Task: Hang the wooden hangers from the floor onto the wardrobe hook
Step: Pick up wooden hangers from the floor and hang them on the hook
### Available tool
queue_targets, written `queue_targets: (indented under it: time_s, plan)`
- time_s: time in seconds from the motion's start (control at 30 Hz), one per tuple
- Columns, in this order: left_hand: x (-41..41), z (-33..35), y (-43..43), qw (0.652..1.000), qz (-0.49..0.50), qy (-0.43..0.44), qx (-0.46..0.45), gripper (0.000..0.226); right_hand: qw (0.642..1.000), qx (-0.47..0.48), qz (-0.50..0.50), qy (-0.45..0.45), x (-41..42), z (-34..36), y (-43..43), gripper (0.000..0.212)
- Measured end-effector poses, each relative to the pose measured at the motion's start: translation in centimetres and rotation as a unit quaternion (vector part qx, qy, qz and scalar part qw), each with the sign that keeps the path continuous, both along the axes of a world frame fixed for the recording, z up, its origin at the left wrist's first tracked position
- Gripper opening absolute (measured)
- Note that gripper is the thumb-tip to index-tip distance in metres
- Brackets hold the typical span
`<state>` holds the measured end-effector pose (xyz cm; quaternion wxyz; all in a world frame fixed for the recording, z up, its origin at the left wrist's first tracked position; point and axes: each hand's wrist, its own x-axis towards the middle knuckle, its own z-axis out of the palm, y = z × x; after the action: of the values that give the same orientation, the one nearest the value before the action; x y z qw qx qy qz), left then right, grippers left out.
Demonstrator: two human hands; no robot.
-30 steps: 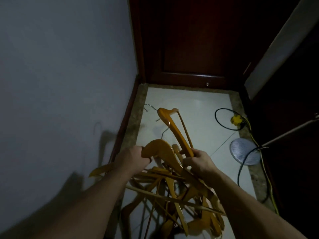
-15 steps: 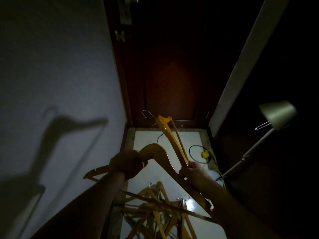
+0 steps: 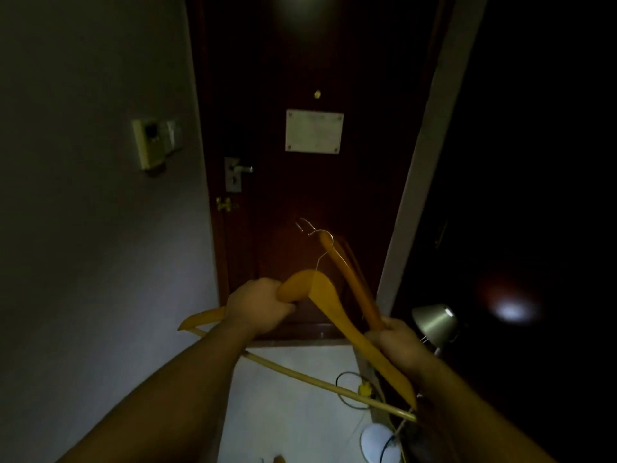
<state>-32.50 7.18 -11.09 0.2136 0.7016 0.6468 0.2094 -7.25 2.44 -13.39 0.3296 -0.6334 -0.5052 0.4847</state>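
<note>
The left hand (image 3: 257, 305) is closed round the crown of a wooden hanger (image 3: 334, 309), held aloft; the right hand (image 3: 397, 342) is clenched on a second hanger (image 3: 354, 279), its hook (image 3: 305, 225) raised before the dark door (image 3: 310, 202).

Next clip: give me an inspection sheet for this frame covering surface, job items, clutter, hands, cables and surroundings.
Surface: pale tiled floor, dim.
Job's things: broad orange wooden hanger; narrower orange wooden hangers, blurred, count unclear, metal hooks up. Wardrobe hook: nothing seen.
Clutter: silver lamp shade; round white lamp base.
Grippers: left hand grips the broad hanger; right hand grips the narrower ones.
Cables: black cable with yellow plug.
Surroundings: dark wooden door, grey wall.
</note>
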Motion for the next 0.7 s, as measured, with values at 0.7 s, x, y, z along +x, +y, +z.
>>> queue_targets:
  time_s: [0.7]
  plan:
    - [13.1, 13.2, -6.3, 0.966, -0.215, -0.02, 0.145, 0.015, 0.964, 0.161, -0.19, -0.097, 8.0, 12.7, -17.1, 0.019]
